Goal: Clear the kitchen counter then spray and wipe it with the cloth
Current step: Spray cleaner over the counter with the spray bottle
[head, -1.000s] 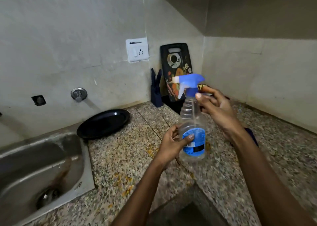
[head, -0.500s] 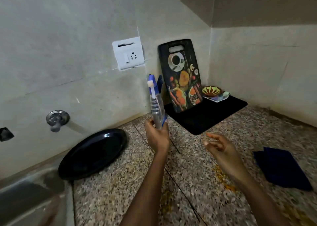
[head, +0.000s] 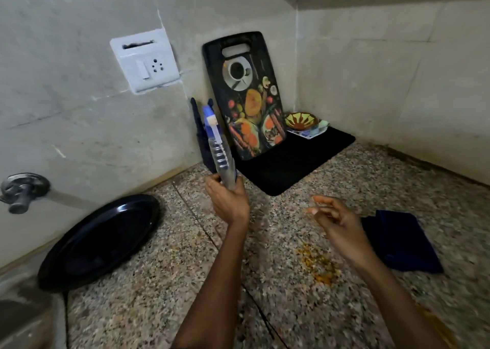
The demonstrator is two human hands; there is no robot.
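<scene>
My left hand grips the base of a clear spray bottle with a blue trigger head, held upright above the speckled granite counter, near the back wall. My right hand hovers empty over the counter, fingers loosely curled and apart. A dark blue cloth lies folded on the counter just right of my right hand. An orange stain marks the counter beside my right forearm.
A black plate leans against the wall at the left, below a tap. A printed cutting board stands in the corner on a black mat with a small patterned bowl. A dark blue holder stands behind the bottle.
My right hand let go of the bottle's trigger head and dropped to the right. My left hand carried the bottle toward the back wall. The view shifted right, away from the sink.
</scene>
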